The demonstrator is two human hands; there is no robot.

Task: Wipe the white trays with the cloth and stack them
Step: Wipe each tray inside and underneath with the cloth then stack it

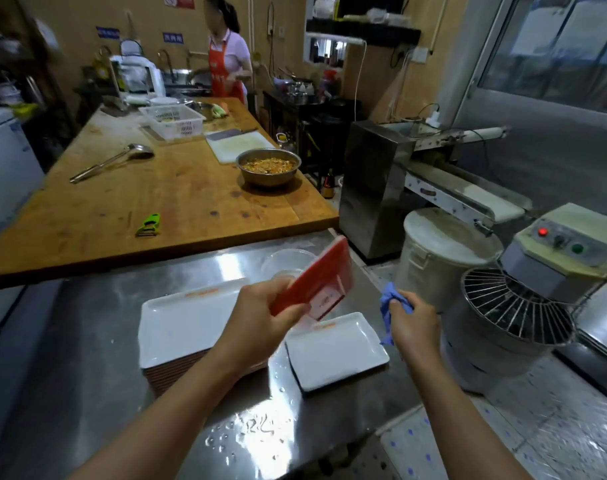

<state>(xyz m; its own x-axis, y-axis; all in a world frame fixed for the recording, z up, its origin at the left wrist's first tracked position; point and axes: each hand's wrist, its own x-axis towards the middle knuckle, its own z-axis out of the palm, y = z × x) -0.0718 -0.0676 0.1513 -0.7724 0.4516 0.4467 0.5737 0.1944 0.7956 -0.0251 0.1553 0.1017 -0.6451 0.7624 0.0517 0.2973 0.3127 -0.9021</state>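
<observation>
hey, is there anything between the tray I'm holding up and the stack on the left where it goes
Nothing visible stands in the way. The left hand holds the tilted tray, red underside showing, just above and right of the stack. The stack's top tray lies bare. The right hand with the blue cloth is off to the right.

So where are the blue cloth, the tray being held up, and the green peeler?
blue cloth [392, 301], head view, bunched part above the fingers.
held tray [315, 282], head view, its red underside.
green peeler [149, 225], head view, middle of its handle.

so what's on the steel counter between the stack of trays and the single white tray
In the head view, only bare wet steel counter between the stack and the single tray; the left hand's tilted tray hangs above.
</observation>
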